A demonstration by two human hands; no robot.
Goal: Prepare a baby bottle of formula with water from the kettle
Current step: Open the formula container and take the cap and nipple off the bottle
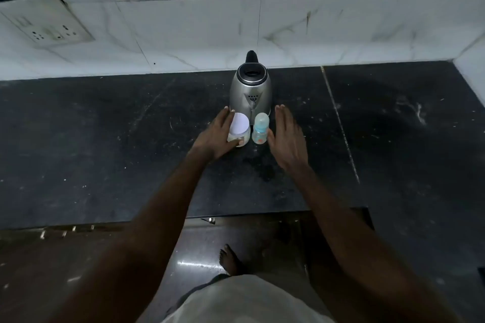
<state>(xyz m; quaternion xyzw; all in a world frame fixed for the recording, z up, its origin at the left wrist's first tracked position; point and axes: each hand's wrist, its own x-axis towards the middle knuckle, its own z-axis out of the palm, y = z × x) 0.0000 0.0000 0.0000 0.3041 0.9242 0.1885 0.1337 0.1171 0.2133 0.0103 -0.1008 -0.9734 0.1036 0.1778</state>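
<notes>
A steel kettle (250, 89) with a black lid and handle stands on the dark counter (105, 139) near the wall. In front of it stand a small formula jar (240, 130) with a white lid and, to its right, a capped baby bottle (260, 131) with a clear blue-tinted body. My left hand (216, 136) wraps around the jar's left side, thumb across its front. My right hand (287, 139) is flat with straight fingers just right of the bottle, holding nothing.
A marble-tiled wall (341, 29) rises behind the counter, with a socket plate (47, 22) at the upper left. The counter's front edge (249, 214) steps back before me, above a glossy floor with my bare foot (231, 259).
</notes>
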